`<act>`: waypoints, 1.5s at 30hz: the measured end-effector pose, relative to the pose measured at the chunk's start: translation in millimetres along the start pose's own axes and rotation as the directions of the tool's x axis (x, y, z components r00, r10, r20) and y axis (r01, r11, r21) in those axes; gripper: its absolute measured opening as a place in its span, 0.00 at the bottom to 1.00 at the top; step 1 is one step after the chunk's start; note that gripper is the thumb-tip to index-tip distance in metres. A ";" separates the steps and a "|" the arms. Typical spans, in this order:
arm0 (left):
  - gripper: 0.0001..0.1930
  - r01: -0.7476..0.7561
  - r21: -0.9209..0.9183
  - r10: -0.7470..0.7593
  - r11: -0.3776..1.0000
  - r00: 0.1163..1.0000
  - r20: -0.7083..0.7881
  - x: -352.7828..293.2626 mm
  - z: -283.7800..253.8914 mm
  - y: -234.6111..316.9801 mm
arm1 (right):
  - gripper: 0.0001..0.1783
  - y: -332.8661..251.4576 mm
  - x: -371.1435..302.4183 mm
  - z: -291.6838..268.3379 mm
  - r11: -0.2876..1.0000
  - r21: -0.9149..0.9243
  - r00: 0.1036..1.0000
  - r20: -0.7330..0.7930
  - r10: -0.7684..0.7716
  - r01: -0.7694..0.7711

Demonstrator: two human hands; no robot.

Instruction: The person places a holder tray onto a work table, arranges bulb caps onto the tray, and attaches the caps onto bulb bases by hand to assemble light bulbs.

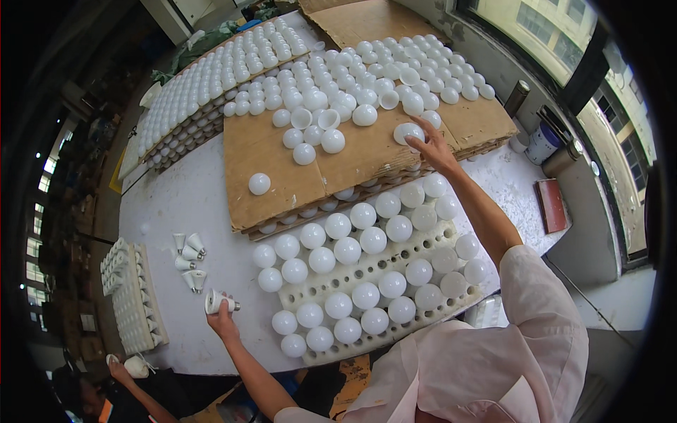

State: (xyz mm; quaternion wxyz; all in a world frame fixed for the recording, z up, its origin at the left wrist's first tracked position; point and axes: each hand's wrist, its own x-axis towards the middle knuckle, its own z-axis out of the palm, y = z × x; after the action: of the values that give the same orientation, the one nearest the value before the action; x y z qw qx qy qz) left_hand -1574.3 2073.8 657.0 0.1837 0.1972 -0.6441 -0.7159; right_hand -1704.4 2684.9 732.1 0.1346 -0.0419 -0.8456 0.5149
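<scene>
My left hand (224, 322) grips a white LED bulb base (214, 301), its metal screw cap pointing to the right, over the table's front left part. Farther off on the right, my right hand (436, 148) has its thumb and fingers around the edge of a white dome bulb cover (405, 132). That cover sits at the near side of a crowd of loose bulb covers (331, 84) on a brown cardboard sheet (367, 163). Several more bulb bases (189, 254) stand or lie on the white table beyond my left hand.
Before me a pale tray with holes (331, 284) carries rows of round-topped bulbs (348, 250). Stacked layers of covers (204, 77) rise at the far left; another tray of bulb parts (134, 303) stands near left. A co-worker's hand (121, 371) shows at lower left. A dark red box (551, 205) lies right.
</scene>
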 end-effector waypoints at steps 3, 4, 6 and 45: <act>0.31 0.018 -0.101 0.016 0.995 0.945 0.327 -43.4 70.1 31.8 | 0.38 23.9 -48.0 -31.0 0.643 0.701 0.934 0.349 0.070 -0.310; 0.32 0.065 -0.140 -0.002 0.988 0.913 0.409 -62.2 90.8 33.7 | 0.41 24.7 -69.6 -36.2 0.607 0.728 0.925 0.380 0.029 -0.318; 0.33 0.193 -0.232 -0.025 0.953 0.818 0.575 -109.4 142.6 35.3 | 0.46 17.8 -110.6 -47.4 0.573 0.739 0.894 0.447 -0.024 -0.354; 0.18 -0.077 0.495 -0.493 0.866 0.040 0.869 -388.0 370.6 20.9 | 0.45 32.2 -301.5 -191.2 0.972 0.088 0.806 0.546 -0.230 0.218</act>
State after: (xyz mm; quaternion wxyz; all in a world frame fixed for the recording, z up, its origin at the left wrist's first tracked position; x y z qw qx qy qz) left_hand -1434.8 2587.1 729.9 -0.4583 -0.2124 -0.6896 -0.5189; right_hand -1365.4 2801.1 731.0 -0.0550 0.2100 -0.8417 0.4944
